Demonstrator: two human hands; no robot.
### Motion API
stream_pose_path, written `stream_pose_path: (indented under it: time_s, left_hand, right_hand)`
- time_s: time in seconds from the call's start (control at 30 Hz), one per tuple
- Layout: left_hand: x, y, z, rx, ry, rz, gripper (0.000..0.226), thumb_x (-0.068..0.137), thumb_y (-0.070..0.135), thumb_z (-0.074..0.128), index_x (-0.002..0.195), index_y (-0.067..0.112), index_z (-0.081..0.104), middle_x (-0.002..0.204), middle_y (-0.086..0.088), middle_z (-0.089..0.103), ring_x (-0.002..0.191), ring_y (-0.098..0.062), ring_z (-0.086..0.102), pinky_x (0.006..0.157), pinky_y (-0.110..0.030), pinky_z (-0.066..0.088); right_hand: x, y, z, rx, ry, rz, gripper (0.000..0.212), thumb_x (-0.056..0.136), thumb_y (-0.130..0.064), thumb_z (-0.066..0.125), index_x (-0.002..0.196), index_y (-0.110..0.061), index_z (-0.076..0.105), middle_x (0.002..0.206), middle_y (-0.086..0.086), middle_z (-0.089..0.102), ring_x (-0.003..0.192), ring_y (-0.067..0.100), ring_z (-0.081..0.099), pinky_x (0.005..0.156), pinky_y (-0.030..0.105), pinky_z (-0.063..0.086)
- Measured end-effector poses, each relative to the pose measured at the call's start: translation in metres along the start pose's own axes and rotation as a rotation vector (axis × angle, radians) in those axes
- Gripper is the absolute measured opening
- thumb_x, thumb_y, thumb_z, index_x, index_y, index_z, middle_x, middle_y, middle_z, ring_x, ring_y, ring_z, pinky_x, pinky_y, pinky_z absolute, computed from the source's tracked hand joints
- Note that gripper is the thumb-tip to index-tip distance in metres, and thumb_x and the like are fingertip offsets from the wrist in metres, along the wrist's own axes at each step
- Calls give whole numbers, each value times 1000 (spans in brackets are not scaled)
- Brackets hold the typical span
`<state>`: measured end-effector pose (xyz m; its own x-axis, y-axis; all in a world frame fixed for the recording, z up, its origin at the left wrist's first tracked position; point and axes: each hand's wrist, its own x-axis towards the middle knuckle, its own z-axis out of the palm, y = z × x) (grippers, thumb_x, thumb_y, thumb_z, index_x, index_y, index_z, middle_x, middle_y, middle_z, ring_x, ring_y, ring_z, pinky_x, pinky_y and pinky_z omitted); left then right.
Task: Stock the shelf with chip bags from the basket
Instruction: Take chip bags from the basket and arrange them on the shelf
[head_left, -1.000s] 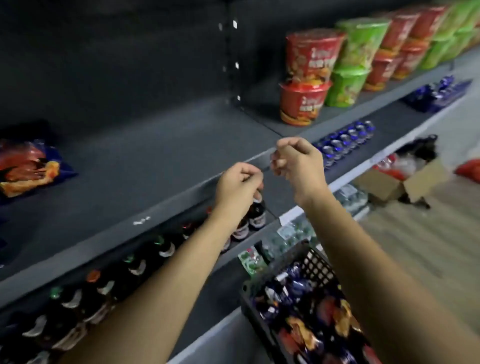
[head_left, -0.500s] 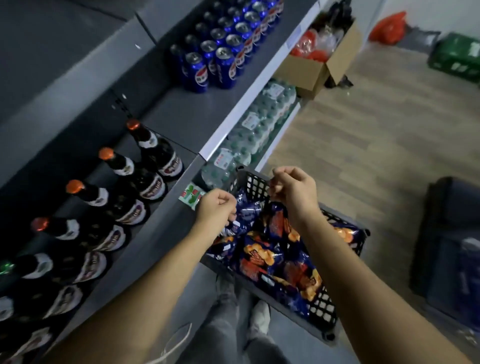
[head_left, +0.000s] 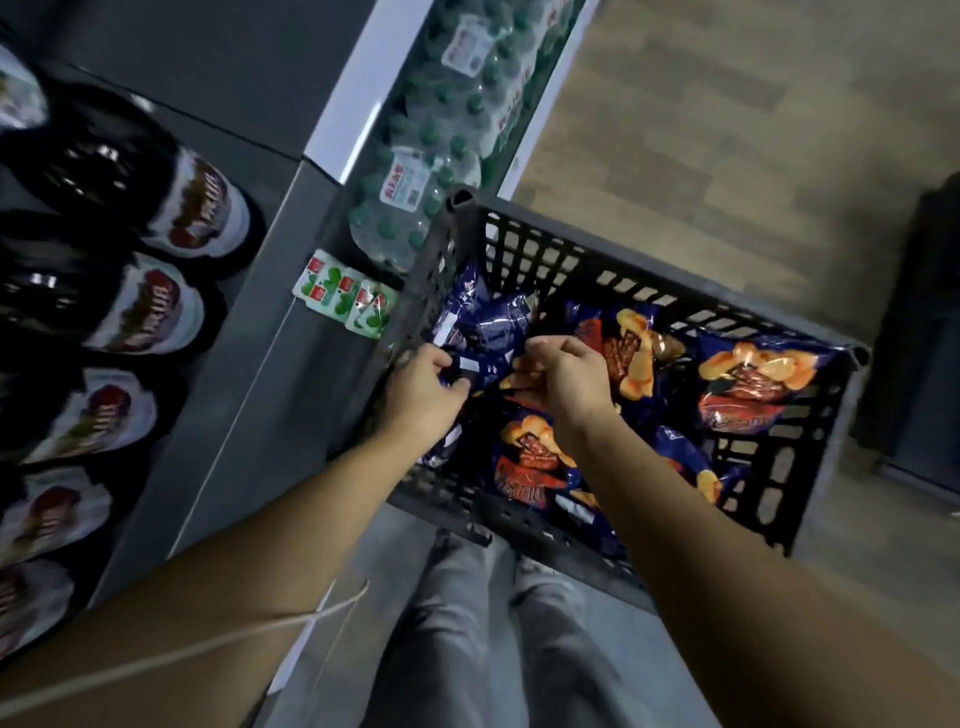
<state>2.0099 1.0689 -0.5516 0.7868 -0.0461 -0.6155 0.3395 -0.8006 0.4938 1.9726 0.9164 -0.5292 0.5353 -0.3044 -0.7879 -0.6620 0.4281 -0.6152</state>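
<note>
A black plastic basket (head_left: 597, 260) stands on the floor in front of me, with several dark blue chip bags inside. My left hand (head_left: 423, 387) and my right hand (head_left: 566, 376) are both down in its left half. Their fingers pinch the two sides of one dark blue chip bag (head_left: 493, 330) that lies back side up near the basket's left wall. Other chip bags (head_left: 753, 382) lie face up at the right and another chip bag (head_left: 535, 457) sits under my right wrist.
The grey shelf edge (head_left: 249, 415) runs along the left, with dark bottles (head_left: 171, 306) lying on it. Packs of water bottles (head_left: 436, 140) fill the bottom shelf beyond the basket. Green sachets (head_left: 343, 296) lie by the basket. My legs (head_left: 493, 649) are below; wooden floor lies right.
My view swung down from the upper shelf to the basket. Both hands dropped from shelf height into the basket and closed on a chip bag.
</note>
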Motion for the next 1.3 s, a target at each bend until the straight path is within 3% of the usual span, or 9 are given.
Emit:
stream_pose_path:
  time_s: [0.13,0.23,0.47,0.57,0.67,0.87,1.0,1.13,1.3]
  left_hand:
    - [27,-7,24,203,-45,88,61,85,22,74,138,12,45,142,-11,43,128,-30,45,104,-40,41]
    - [46,-13,37,288,-98,70,68,82,22,75,139,11,40,142,-14,41,130,-35,42,105,-47,41]
    - [48,-14,35,449,5,156,30,96,22,61,124,13,57,126,-10,58,119,-31,50,89,-40,44]
    - [38,-4,20,316,29,185,26,97,22,58,119,9,60,117,-12,61,108,-33,58,85,-40,49]
    - [25,18,-3,42,7,194,21,95,22,60,112,11,65,109,-7,68,98,-27,65,87,-41,54]
    - [-12,72,-50,-387,-46,214,15,96,15,60,100,27,67,101,0,75,95,-22,71,91,-50,56]
    - [-49,105,-84,-502,-27,255,17,100,17,55,98,30,66,103,-1,74,97,-23,70,94,-53,54]
    - [-87,135,-119,-551,100,338,16,93,35,56,103,25,66,100,2,75,96,-24,71,90,-57,54]
    - [-142,176,-169,-657,231,459,17,95,43,58,99,27,64,101,3,74,97,-19,71,93,-56,53]
  right_hand:
    - [22,19,3,11,12,78,8,99,-9,53,97,-9,61,85,10,67,80,27,65,81,42,55]
    - [27,25,2,34,-12,102,6,99,-5,49,98,-6,56,89,14,56,85,28,53,78,38,46]
    - [22,29,-8,-10,-3,130,15,102,-10,52,112,-5,62,96,10,62,91,25,58,86,37,51]
    - [15,25,-13,-18,8,109,10,102,-10,54,105,-10,64,92,7,63,89,23,60,96,43,54]
    - [4,12,-17,4,12,40,8,100,-12,59,105,-13,65,102,7,69,94,23,66,91,41,56]
    - [-30,-35,-16,51,-49,-63,54,83,-33,68,134,-23,55,127,5,67,110,26,69,98,52,55]
    - [-60,-76,-23,49,-131,-161,27,96,-22,57,122,-18,66,110,2,77,104,23,72,94,46,56]
    - [-93,-118,-22,106,-186,-276,14,97,-16,62,109,-12,67,97,7,78,84,26,75,70,39,59]
    - [-141,-172,-10,161,-269,-410,24,94,-15,69,116,-7,63,104,14,77,87,30,75,74,44,60]
